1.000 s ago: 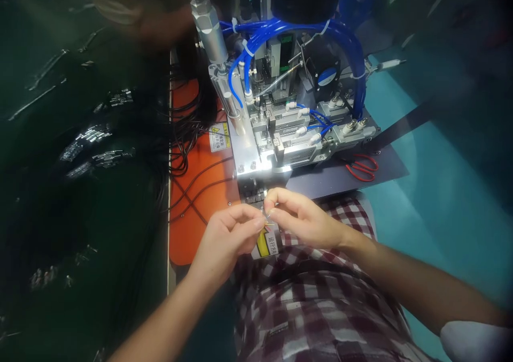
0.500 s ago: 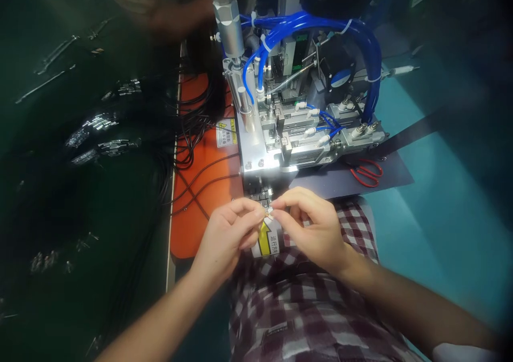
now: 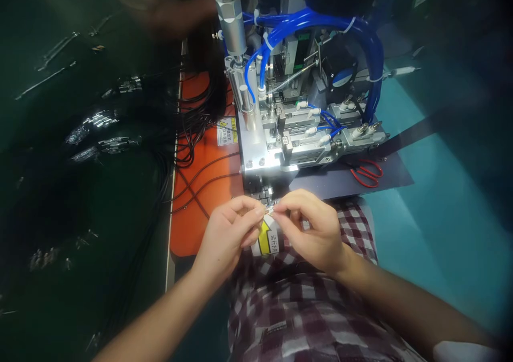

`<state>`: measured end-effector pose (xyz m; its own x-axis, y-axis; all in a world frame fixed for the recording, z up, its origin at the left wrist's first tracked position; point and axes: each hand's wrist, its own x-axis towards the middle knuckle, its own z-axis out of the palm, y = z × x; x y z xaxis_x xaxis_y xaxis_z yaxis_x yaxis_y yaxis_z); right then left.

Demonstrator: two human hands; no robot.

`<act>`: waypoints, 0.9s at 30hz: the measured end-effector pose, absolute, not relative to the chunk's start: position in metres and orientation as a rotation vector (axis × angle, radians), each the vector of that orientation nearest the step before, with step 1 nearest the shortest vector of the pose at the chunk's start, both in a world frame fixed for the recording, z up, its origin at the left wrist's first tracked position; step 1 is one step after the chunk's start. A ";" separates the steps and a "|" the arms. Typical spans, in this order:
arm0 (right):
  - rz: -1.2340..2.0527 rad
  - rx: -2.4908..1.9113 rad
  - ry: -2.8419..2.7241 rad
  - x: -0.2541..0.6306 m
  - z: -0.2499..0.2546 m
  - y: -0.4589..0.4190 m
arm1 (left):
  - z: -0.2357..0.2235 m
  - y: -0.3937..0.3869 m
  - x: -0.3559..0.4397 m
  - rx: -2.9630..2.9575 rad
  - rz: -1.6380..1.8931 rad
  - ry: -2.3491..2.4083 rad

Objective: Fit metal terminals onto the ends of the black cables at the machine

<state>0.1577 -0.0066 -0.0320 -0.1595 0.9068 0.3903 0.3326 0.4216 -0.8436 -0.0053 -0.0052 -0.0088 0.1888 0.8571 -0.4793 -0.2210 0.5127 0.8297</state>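
Observation:
My left hand (image 3: 230, 234) and my right hand (image 3: 310, 228) meet fingertip to fingertip just in front of a small metal machine (image 3: 288, 132). Both pinch a tiny pale part (image 3: 269, 211) between thumb and forefinger; it is too small to name. Under the hands lies a white label with a yellow arrow (image 3: 266, 238). A dark slot block (image 3: 260, 191) of the machine sits right behind the fingertips.
Blue air hoses (image 3: 316, 23) loop over the machine. Black cables (image 3: 192, 138) cross an orange mat (image 3: 200, 191) at left. Red-handled scissors (image 3: 366, 171) lie on a dark sheet at right. Silvery cable ends (image 3: 100, 132) lie on the dark left surface. Another person's arm (image 3: 160, 9) is blurred at top.
The view has shifted slightly. My right hand has rolled inward, its fingers closing tighter on the small part; both hands stay at the same spot.

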 end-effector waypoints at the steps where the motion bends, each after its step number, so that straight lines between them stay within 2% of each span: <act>1: 0.748 -1.078 -1.718 0.159 -0.032 -0.007 | -0.009 -0.005 -0.005 0.694 0.856 1.136; 5: 0.832 -1.165 -1.633 0.161 -0.032 -0.006 | -0.008 -0.005 -0.004 0.690 0.852 1.144; 12: 1.413 -1.258 -1.354 0.159 -0.024 0.002 | -0.007 -0.005 -0.003 0.692 0.832 1.169; 27: 1.743 -1.193 -1.199 0.153 -0.023 0.002 | -0.004 -0.003 -0.005 0.611 0.834 1.115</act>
<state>0.1532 0.0025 -0.0229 -0.3327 0.8954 -0.2960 -0.0435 -0.3281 -0.9436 -0.0047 -0.0028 -0.0039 0.2038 0.8278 -0.5227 -0.2680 0.5607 0.7834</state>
